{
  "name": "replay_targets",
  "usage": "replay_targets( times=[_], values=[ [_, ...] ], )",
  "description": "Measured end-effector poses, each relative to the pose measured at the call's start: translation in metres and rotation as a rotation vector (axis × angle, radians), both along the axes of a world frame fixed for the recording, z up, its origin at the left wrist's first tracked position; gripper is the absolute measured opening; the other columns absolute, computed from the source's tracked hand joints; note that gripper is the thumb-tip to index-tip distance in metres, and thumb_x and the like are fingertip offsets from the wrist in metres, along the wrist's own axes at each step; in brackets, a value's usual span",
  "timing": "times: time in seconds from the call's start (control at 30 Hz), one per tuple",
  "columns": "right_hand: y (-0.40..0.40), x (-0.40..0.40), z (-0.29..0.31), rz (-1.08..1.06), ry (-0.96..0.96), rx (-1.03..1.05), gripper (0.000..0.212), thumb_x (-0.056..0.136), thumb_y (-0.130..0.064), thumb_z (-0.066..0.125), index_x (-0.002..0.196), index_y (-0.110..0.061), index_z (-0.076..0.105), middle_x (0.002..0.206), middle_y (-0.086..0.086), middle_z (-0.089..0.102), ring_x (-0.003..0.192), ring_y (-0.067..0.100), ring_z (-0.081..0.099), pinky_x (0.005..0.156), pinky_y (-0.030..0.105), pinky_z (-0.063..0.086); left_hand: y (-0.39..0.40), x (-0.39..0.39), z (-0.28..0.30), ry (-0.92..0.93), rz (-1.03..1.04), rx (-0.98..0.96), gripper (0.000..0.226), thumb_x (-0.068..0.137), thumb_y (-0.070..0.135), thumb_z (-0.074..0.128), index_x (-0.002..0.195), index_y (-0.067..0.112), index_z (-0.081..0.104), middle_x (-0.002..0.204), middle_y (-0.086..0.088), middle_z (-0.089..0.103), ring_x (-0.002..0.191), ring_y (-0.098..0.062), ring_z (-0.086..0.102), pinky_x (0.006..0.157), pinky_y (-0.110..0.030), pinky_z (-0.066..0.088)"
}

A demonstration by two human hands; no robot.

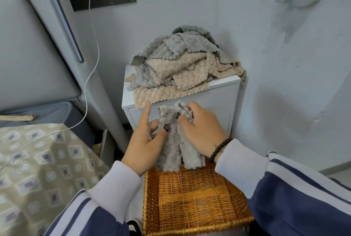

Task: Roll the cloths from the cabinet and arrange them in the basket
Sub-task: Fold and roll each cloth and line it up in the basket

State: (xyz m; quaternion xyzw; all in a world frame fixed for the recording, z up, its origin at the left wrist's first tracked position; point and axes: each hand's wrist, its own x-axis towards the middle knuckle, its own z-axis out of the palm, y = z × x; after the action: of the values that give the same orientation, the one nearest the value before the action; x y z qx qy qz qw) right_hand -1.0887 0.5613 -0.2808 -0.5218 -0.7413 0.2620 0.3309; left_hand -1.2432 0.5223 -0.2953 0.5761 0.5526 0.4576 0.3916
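Risk: cloth [171, 146] is hanging loose over the basket [152, 207]; roll could be slipping open if your grip's easing.
Left hand [146, 140]: you're pinching cloth w/ thumb, index pointing up, other fingers curled behind.
Right hand [201, 133]: you're gripping the top edge, fingers curled round it.
Cloth pile [178, 66]: sitting on cabinet [224, 99], unrolled.
Basket: holding no rolls yet.

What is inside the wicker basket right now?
The wicker basket shows only bare woven floor, no rolled cloths. The grey cloth, held in both hands, hides its far rim.
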Motion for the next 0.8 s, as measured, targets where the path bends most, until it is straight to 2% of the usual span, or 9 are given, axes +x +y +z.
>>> replay_targets(
  times=[0.1,0.17,0.3,0.4,0.47,0.57,0.63,0.73,0.8],
  values=[
    [-0.002,-0.008,-0.001,0.014,-0.026,0.034,0.024,0.095,-0.035,0.047,0.113,-0.019,0.050,0.075,-0.007,0.051,0.063,0.013,0.049,0.059,0.033,0.043,0.002,0.001,0.001,0.021,0.031,-0.011,0.076,0.098,0.011,0.050,0.151,0.041,0.003,0.094,-0.032,0.058,0.071,-0.032,0.053,0.064,-0.051,0.047],
    [-0.004,-0.011,-0.002,0.036,-0.008,0.047,0.031,0.094,-0.036,0.049,0.121,-0.020,0.049,0.074,-0.013,0.045,0.068,0.011,0.045,0.064,0.030,0.040,0.004,0.000,0.001,0.026,0.048,-0.013,0.072,0.099,0.010,0.048,0.150,0.040,0.006,0.090,-0.025,0.065,0.073,-0.032,0.058,0.070,-0.044,0.049],
    [-0.007,-0.011,0.002,0.108,0.033,0.033,0.040,0.092,-0.044,0.049,0.126,-0.023,0.051,0.093,-0.011,0.057,0.087,0.011,0.054,0.080,0.034,0.049,0.007,-0.003,0.004,-0.085,0.057,-0.044,0.059,0.100,0.006,0.045,0.150,0.029,0.024,0.096,-0.004,0.075,0.093,-0.028,0.070,0.088,-0.048,0.055],
    [-0.007,-0.008,0.002,0.172,0.030,0.050,0.042,0.098,-0.037,0.041,0.135,-0.020,0.050,0.124,-0.004,0.060,0.111,0.014,0.055,0.097,0.037,0.046,0.006,-0.002,0.010,-0.165,0.063,-0.058,0.047,0.100,0.002,0.043,0.142,0.023,0.040,0.081,-0.002,0.075,0.073,-0.015,0.071,0.067,-0.028,0.057],
    [-0.007,-0.006,0.002,0.165,0.012,0.077,0.038,0.100,-0.027,0.040,0.136,-0.019,0.050,0.122,-0.002,0.061,0.101,0.012,0.057,0.092,0.034,0.048,0.004,-0.001,0.011,-0.189,0.063,-0.061,0.039,0.101,0.004,0.040,0.135,0.023,0.046,0.059,0.008,0.067,0.051,-0.001,0.062,0.048,-0.013,0.047],
    [-0.006,-0.003,0.000,0.147,0.007,0.100,0.033,0.097,-0.023,0.049,0.129,-0.020,0.055,0.091,-0.007,0.062,0.071,0.006,0.051,0.076,0.034,0.051,0.001,0.001,0.012,-0.245,0.050,-0.091,0.033,0.101,0.014,0.043,0.132,0.023,0.051,0.059,0.013,0.066,0.046,0.002,0.058,0.041,-0.011,0.041],
    [-0.005,-0.001,-0.002,0.141,0.017,0.094,0.031,0.093,-0.025,0.056,0.124,-0.021,0.056,0.083,-0.007,0.062,0.068,0.005,0.050,0.074,0.036,0.052,-0.001,0.002,0.013,-0.276,0.047,-0.106,0.037,0.098,0.014,0.049,0.134,0.021,0.048,0.066,0.011,0.069,0.053,0.000,0.063,0.046,-0.012,0.046],
    [-0.004,0.001,-0.002,0.139,0.066,0.065,0.027,0.091,-0.022,0.061,0.118,-0.023,0.058,0.079,-0.010,0.060,0.066,0.002,0.052,0.073,0.031,0.052,-0.001,0.002,0.012,-0.288,0.038,-0.081,0.055,0.089,0.004,0.060,0.139,0.019,0.042,0.094,-0.002,0.076,0.083,-0.018,0.073,0.067,-0.027,0.058],
    [-0.003,0.004,0.000,0.127,0.114,0.033,0.023,0.092,-0.015,0.057,0.114,-0.022,0.060,0.079,-0.011,0.060,0.065,0.006,0.059,0.072,0.029,0.053,-0.001,0.002,0.012,-0.316,0.052,-0.067,0.055,0.089,0.001,0.059,0.139,0.018,0.043,0.100,-0.005,0.075,0.090,-0.021,0.073,0.069,-0.029,0.058]
  ],
)
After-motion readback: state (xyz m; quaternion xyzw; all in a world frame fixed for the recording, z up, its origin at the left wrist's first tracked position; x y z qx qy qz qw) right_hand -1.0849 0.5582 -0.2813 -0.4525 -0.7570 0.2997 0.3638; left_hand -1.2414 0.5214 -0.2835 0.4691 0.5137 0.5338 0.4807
